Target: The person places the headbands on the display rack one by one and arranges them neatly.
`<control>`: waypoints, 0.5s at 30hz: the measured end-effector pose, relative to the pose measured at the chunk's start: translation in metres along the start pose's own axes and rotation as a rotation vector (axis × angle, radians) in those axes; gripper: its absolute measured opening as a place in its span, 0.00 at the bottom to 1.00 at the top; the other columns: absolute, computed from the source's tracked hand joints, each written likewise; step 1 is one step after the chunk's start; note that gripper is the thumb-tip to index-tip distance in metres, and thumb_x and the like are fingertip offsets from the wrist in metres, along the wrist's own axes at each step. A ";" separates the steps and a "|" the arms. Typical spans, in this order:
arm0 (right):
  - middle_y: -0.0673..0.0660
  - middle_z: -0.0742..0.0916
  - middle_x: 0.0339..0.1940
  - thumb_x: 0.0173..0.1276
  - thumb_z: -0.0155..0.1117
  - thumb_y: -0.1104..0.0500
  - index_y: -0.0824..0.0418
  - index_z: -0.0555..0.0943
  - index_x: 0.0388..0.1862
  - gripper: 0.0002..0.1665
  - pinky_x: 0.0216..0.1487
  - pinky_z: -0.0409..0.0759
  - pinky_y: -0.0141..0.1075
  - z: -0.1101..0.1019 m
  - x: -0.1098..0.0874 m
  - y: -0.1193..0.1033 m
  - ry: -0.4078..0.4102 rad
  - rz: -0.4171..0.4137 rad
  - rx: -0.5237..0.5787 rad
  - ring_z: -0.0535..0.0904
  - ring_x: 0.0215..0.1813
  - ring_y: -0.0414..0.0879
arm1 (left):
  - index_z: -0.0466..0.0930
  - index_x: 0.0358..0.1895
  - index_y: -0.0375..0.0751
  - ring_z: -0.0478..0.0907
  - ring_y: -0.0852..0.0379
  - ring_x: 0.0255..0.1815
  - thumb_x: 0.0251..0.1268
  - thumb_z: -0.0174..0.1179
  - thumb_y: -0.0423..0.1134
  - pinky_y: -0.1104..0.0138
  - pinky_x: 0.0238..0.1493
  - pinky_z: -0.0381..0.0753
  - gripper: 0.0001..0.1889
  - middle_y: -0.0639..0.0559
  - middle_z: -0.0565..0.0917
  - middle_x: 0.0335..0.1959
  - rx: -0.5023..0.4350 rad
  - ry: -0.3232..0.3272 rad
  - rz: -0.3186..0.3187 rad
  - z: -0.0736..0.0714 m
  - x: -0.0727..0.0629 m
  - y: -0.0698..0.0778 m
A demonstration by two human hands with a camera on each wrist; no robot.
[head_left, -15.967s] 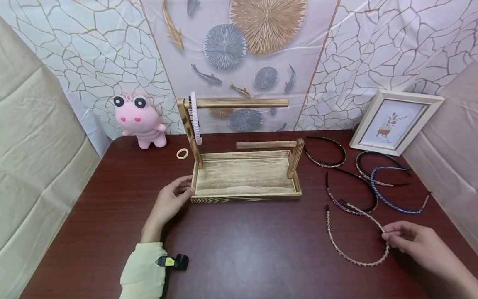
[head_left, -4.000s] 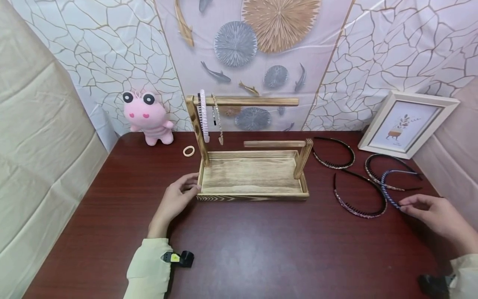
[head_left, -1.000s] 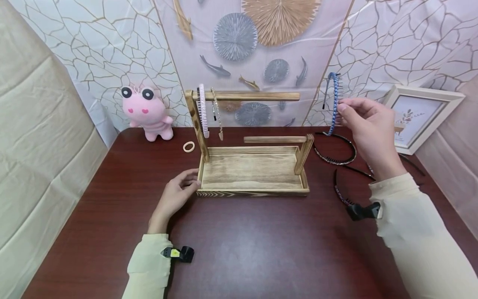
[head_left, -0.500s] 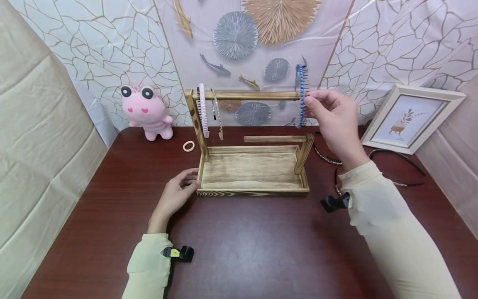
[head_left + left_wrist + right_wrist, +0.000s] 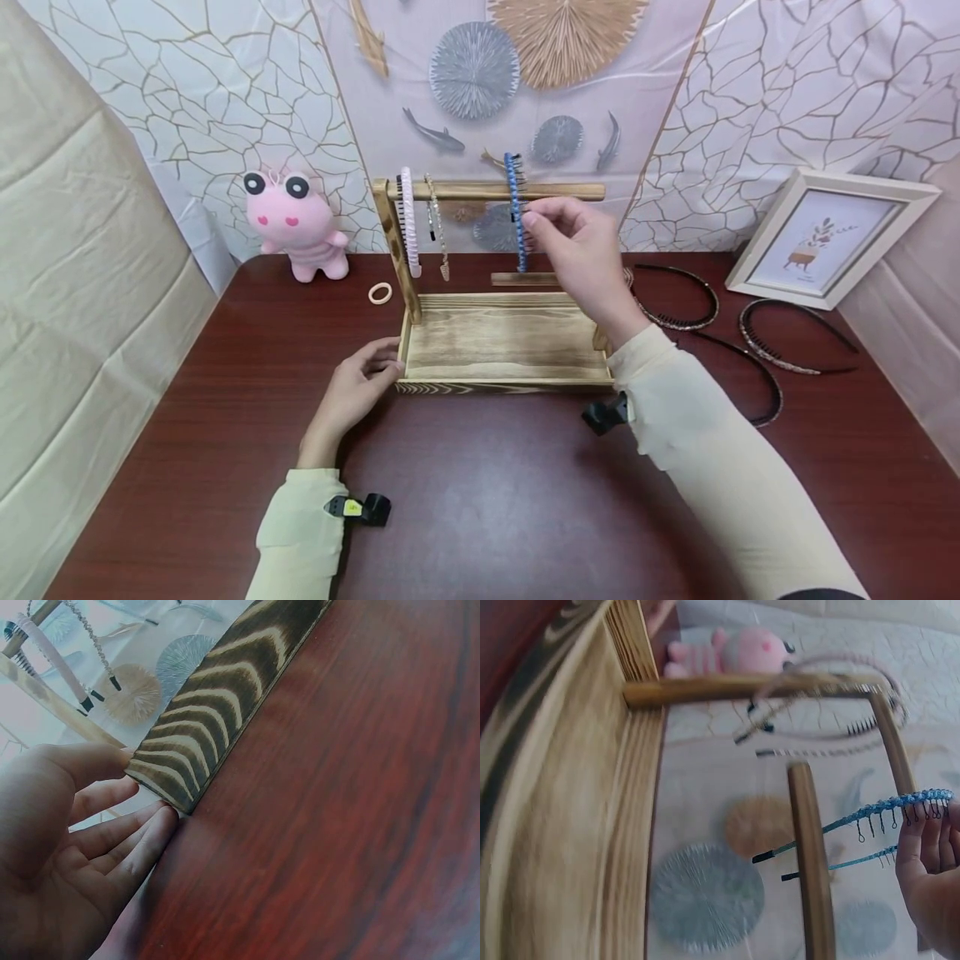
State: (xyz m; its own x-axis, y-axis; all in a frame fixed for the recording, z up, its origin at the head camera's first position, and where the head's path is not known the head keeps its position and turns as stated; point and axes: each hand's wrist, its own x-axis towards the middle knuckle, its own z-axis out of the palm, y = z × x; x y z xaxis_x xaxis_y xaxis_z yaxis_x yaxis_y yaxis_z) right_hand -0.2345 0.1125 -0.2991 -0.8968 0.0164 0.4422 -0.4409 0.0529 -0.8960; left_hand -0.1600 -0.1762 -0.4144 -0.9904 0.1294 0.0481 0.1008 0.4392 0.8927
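Patterned wall hanging (image 5: pixel 476 71) behind a dark red-brown table (image 5: pixel 480 483). Items, left to right:

Plush toy (image 5: pixel 292 229), pink, at the back.
Left hand (image 5: pixel 356 387): fingers loosely bent, touching the left end of the wooden rack (image 5: pixel 502 386).
Ring (image 5: pixel 380 293), pale, on the table.
Pink headband (image 5: pixel 408 221), hung on the upper bar (image 5: pixel 472 192) beside its post.
Beaded headband (image 5: pixel 438 225), thin, hung near it.
Blue headband (image 5: pixel 519 246): pinched between thumb and fingers of the right hand (image 5: pixel 585 254), arch above the upper bar, apparently straddling it; whether it bears on the bar cannot be told.
Lower bar (image 5: pixel 527 279), partly hidden by that hand.
Dark headbands (image 5: pixel 678 326), three, on the table.
Picture frame (image 5: pixel 825 242), back right.

Risks, as judged: wire teeth could snag the upper bar if the blue headband is slid too low; pushed too far left, it could tangle with the beaded one; released off-balance, it could swing or drop; a hard knock could shift the rack, the left hand's touch looking light.
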 end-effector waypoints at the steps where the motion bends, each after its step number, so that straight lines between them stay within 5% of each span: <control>1: 0.50 0.87 0.30 0.69 0.66 0.65 0.70 0.84 0.41 0.08 0.37 0.81 0.29 0.005 -0.001 0.001 -0.007 -0.001 -0.007 0.82 0.32 0.41 | 0.73 0.64 0.28 0.80 0.41 0.53 0.69 0.59 0.30 0.58 0.54 0.78 0.21 0.30 0.83 0.50 0.001 0.001 0.002 0.000 0.000 0.000; 15: 0.51 0.86 0.31 0.70 0.64 0.66 0.75 0.82 0.45 0.11 0.38 0.84 0.32 0.049 0.003 0.006 -0.052 0.059 0.100 0.82 0.31 0.39 | 0.75 0.65 0.40 0.81 0.48 0.52 0.70 0.61 0.38 0.62 0.53 0.78 0.22 0.40 0.84 0.51 -0.001 0.011 -0.004 0.004 0.015 -0.043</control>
State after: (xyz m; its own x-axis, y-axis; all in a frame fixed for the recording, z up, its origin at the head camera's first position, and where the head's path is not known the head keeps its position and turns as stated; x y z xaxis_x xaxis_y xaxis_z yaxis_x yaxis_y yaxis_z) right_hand -0.2414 0.0639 -0.3055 -0.9210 -0.0355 0.3879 -0.3862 -0.0469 -0.9212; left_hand -0.1786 -0.1894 -0.4541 -0.9918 0.1182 0.0495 0.0969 0.4386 0.8934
